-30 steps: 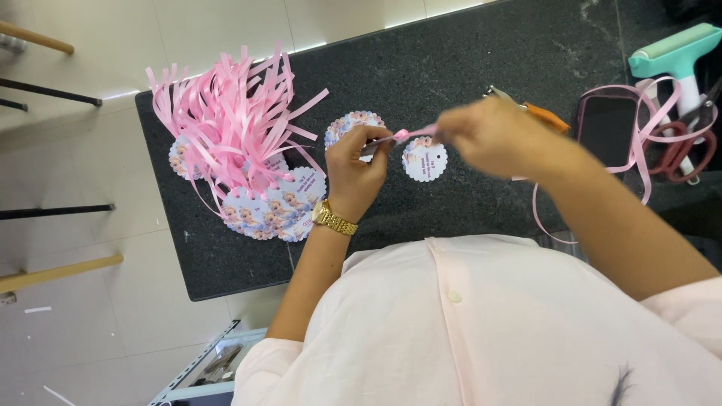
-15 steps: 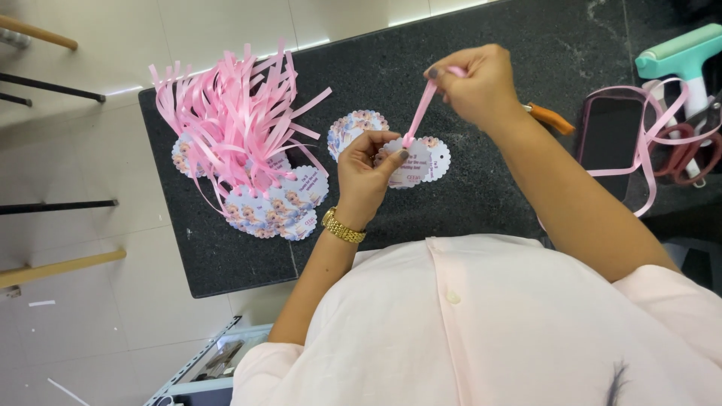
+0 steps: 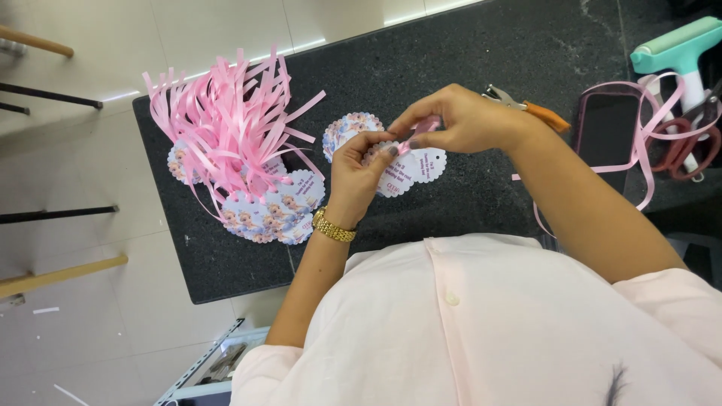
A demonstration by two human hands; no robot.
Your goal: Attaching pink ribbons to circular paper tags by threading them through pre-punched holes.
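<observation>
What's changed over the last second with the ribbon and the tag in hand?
The right hand, raised half a second ago with the pink ribbon pulled up, has come back down to the left hand; both now pinch the ribbon at the round tag. The finished pile, hole punch and phone stayed put.

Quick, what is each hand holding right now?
Left hand: closed, pinching the white scalloped tag.
Right hand: closed, pinching the pink ribbon at the tag.

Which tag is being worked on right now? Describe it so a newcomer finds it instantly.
On the black stone countertop, look right of the heap of pink-ribboned tags. Between the left hand and right hand sits a white scalloped round tag, pinched with a short pink ribbon. Unlike the loose tag beside it, it is held.
</observation>
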